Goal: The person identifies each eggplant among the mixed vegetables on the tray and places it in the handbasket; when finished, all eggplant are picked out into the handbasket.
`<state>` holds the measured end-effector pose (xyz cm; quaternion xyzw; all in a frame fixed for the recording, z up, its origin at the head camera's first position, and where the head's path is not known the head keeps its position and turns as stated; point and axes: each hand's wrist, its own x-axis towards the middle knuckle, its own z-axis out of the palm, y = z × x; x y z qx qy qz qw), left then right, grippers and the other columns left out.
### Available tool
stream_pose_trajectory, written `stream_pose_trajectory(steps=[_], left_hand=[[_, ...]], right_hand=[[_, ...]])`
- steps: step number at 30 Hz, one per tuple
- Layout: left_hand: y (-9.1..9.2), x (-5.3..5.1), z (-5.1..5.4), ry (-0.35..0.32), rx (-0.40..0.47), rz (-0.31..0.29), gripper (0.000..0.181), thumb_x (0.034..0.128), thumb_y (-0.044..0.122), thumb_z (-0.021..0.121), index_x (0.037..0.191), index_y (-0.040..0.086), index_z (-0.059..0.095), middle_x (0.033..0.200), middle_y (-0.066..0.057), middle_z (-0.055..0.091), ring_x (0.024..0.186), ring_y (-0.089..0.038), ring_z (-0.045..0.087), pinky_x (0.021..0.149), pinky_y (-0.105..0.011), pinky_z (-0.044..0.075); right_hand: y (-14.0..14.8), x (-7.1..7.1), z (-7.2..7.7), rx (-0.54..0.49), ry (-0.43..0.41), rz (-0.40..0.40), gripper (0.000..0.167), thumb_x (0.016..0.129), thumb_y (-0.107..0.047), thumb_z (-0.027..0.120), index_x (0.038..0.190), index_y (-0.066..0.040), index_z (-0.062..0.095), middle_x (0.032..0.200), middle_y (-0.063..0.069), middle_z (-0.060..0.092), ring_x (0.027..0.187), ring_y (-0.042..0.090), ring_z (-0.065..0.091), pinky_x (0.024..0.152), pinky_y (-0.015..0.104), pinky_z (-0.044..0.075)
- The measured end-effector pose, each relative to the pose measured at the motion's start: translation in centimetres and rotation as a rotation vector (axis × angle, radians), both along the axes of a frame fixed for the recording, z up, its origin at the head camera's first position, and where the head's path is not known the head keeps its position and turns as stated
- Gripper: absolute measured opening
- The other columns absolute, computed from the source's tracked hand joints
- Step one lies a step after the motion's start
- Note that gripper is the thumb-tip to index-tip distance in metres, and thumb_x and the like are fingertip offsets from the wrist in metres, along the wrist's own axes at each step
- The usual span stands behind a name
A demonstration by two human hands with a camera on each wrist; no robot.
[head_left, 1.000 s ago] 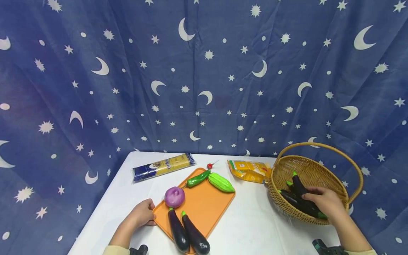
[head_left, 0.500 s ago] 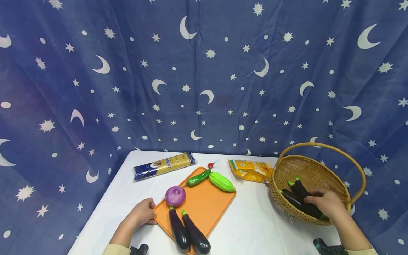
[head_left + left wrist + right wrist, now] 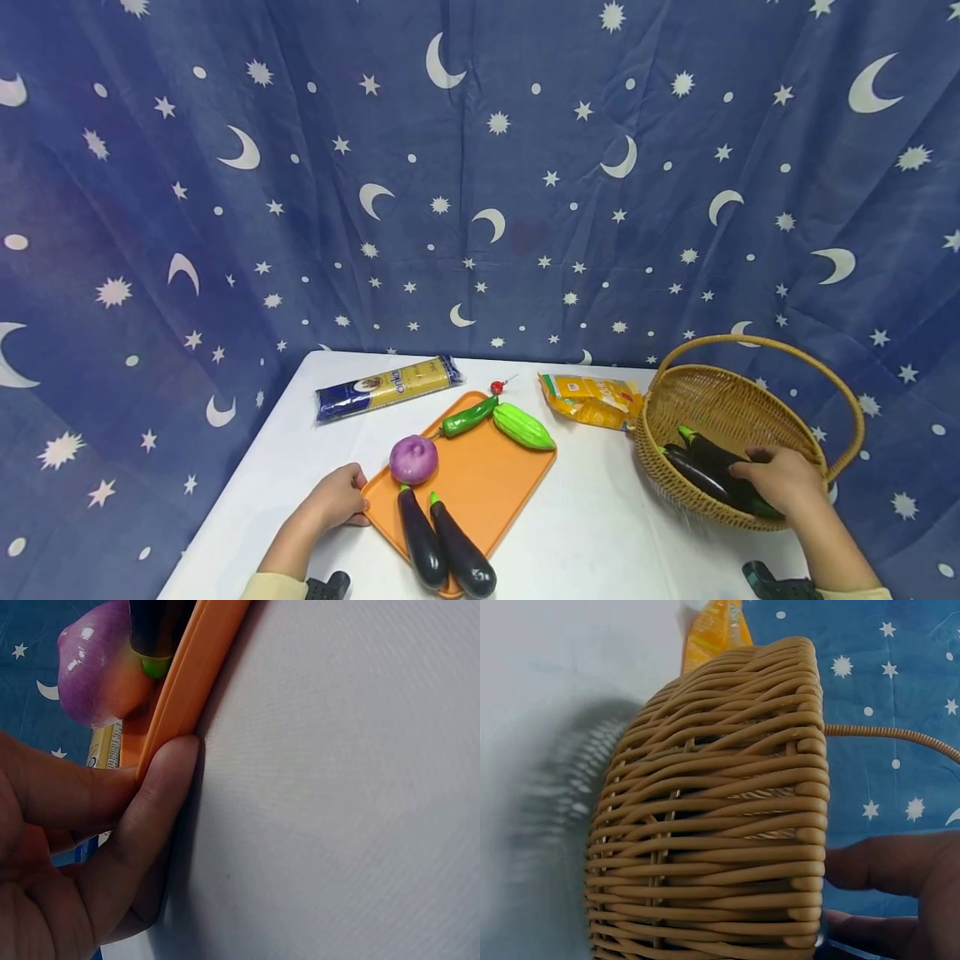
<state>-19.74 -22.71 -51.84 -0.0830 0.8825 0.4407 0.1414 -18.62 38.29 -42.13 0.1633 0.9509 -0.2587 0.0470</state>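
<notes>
My left hand (image 3: pixel 337 498) pinches the near-left rim of the orange tray (image 3: pixel 491 479); the left wrist view shows thumb and fingers on either side of the edge. On that tray lie a purple onion (image 3: pixel 413 459), two eggplants (image 3: pixel 423 542), a green chili pepper (image 3: pixel 468 417) and a ridged light-green vegetable (image 3: pixel 523 426). Far to the right, my right hand (image 3: pixel 783 479) reaches into the wicker basket (image 3: pixel 660 487) and holds a dark eggplant (image 3: pixel 712 454) lying among others there. In the right wrist view the basket wall hides most of what those fingers hold.
A blue and yellow pasta packet (image 3: pixel 390 387) lies at the back left. Behind the tray sits a small red object (image 3: pixel 497 387). An orange packet (image 3: pixel 592 400) touches the basket's left side. The basket's tall arched handle (image 3: pixel 757 339) rises behind my right hand.
My right hand has lowered the eggplant deeper into the basket and shifted slightly right; its raised green tip no longer stands above the others. My left hand stays on the tray rim.
</notes>
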Motion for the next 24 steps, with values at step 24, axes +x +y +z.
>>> stream_pose_trajectory(steps=[24], left_hand=[[0.1, 0.1, 0.0, 0.029, -0.024, -0.012, 0.017, 0.0813, -0.010, 0.064, 0.092, 0.000, 0.055, 0.082, -0.011, 0.055, 0.062, -0.019, 0.060, 0.056, -0.028, 0.058]], right_hand=[[-1.5, 0.0, 1.7, -0.069, 0.190, -0.084, 0.072, 0.093, -0.043, 0.067, 0.139, 0.009, 0.048, 0.139, 0.036, 0.045, 0.119, 0.057, 0.046, 0.086, 0.065, 0.048]])
